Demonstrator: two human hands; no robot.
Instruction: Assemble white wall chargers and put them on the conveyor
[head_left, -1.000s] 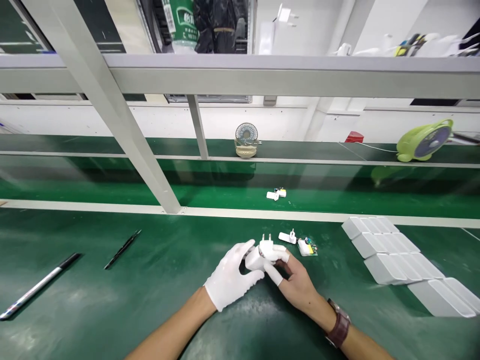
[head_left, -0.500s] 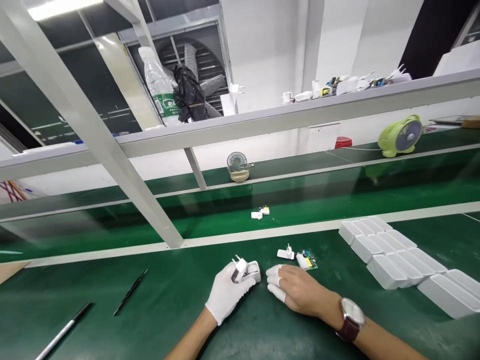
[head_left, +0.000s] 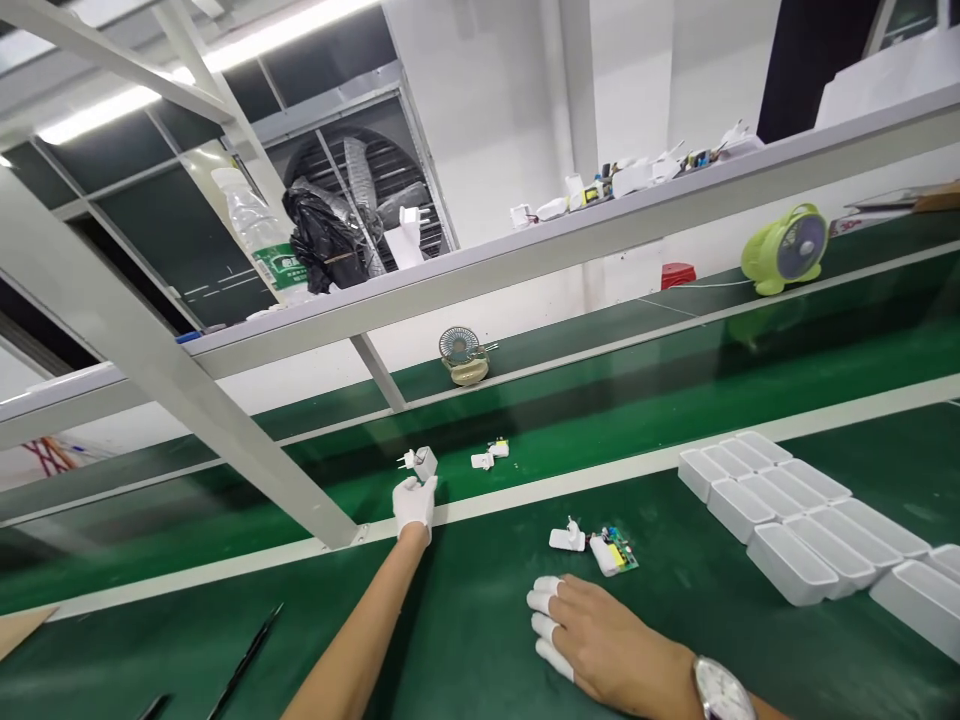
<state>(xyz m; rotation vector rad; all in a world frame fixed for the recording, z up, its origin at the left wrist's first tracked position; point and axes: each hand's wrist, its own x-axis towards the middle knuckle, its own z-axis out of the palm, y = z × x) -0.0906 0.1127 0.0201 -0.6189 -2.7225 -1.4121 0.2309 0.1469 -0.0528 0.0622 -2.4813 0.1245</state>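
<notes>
My left hand [head_left: 414,502], in a white glove, reaches out over the green strip beyond the pale rail. Its fingertips close on a white charger housing [head_left: 426,462] with a two-pin plug piece pointing left. My right hand [head_left: 581,635], with white finger cots, rests palm down on the green bench, fingers stretched out and holding nothing. Just beyond it lie a white plug piece [head_left: 568,537] and a white part with a bare circuit board [head_left: 621,553]. A similar plug and board assembly [head_left: 489,455] lies on the strip, right of my left hand.
Rows of white open cases [head_left: 795,550] stand at the right. A slanted metal post [head_left: 247,420] rises left of my left arm. Black pens [head_left: 247,660] lie at lower left. Overhead runs a shelf [head_left: 525,255] with loose parts; small fans [head_left: 787,250] stand behind.
My left hand has moved forward and left with the charger housing, from the bench to the green strip. My right hand stays on the bench, its fingers more spread. The view has tilted.
</notes>
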